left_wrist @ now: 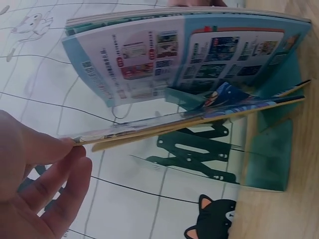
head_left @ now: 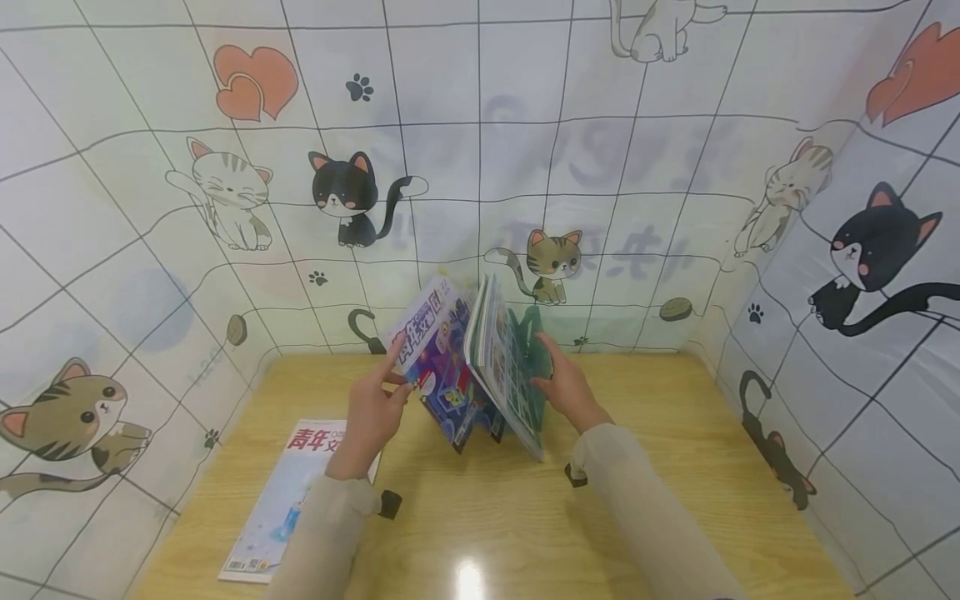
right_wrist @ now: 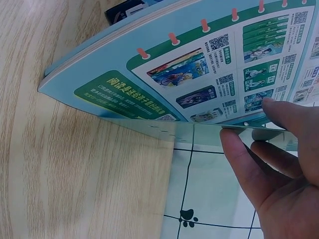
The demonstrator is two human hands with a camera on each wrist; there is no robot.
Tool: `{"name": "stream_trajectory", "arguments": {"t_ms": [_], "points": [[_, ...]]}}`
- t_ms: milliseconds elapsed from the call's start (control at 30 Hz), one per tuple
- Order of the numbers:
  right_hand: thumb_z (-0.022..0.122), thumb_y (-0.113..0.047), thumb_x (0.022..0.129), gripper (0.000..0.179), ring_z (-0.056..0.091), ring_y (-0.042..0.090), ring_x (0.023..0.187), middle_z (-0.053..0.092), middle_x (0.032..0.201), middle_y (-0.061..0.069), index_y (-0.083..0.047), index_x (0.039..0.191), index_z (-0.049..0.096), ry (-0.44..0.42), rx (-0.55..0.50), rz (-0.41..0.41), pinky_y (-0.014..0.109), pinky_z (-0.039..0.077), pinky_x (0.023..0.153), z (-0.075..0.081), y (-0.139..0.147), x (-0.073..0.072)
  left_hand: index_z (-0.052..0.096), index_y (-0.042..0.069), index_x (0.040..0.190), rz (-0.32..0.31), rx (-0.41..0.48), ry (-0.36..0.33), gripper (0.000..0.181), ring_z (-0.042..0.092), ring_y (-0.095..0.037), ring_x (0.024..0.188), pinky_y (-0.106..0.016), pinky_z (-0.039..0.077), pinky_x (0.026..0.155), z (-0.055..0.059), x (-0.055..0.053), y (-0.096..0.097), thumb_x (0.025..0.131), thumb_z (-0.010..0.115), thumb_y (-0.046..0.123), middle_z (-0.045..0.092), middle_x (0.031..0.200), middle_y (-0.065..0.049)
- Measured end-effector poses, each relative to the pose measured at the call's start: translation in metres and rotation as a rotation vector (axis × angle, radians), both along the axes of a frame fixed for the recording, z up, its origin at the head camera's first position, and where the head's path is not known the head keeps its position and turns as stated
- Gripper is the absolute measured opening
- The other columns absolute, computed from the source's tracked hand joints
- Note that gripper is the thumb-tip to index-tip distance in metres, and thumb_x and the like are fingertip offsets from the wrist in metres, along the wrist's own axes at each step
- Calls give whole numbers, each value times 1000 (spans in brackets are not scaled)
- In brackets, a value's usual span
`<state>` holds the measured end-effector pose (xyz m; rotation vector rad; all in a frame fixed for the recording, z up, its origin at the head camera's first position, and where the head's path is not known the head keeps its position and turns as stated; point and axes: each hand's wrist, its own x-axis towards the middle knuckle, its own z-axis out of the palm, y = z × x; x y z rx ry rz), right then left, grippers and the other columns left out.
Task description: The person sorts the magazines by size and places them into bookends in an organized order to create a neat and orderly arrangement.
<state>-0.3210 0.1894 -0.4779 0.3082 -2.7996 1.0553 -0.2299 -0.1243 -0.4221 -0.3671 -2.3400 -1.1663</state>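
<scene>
My left hand [head_left: 375,412] pinches the outer edge of a purple-blue magazine [head_left: 442,367], which stands tilted to the left. In the left wrist view, thumb and fingertips close on its edge, and a second thin layer lies just below it. A green expandable book rack [left_wrist: 199,154] with crossed slats stands at the back of the table. Beside the purple magazine, thicker magazines [head_left: 487,350] lean in the rack, a light-blue back cover [right_wrist: 184,69] facing right. My right hand [head_left: 573,387] pinches the rack's right end plate [right_wrist: 199,130], thumb on the magazine side, fingers outside.
Another magazine [head_left: 262,517] with red title characters lies flat at the left of the wooden table [head_left: 480,517], partly under my left forearm. A white cat-print cloth [head_left: 480,167] with grid lines hangs behind and on both sides.
</scene>
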Motion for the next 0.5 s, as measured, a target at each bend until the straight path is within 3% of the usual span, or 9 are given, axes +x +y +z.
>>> {"name": "stream_trajectory", "arguments": {"t_ms": [300,400,500], "points": [[76,-6,84,89,60,41,106,37,151,16,-22,154,25,14,-8,6,53,48,90,1,-1,1,41,26,150,42,-71,92,82,63,-20,63,-28,45,46,9,-2,4,82,67,-13,71,92,-14],[76,-6,84,89,63,38,101,38,151,16,-22,154,24,16,1,1,52,50,88,0,-1,0,42,25,149,48,-78,109,82,65,-20,67,-28,47,48,8,-4,7,81,67,-14,71,93,-15],[77,-6,84,89,66,33,84,41,148,17,-23,154,24,15,6,-6,50,53,81,0,-1,0,42,24,149,47,-77,95,82,66,-20,69,-29,49,50,7,-5,10,80,67,-14,71,94,-15]]}}
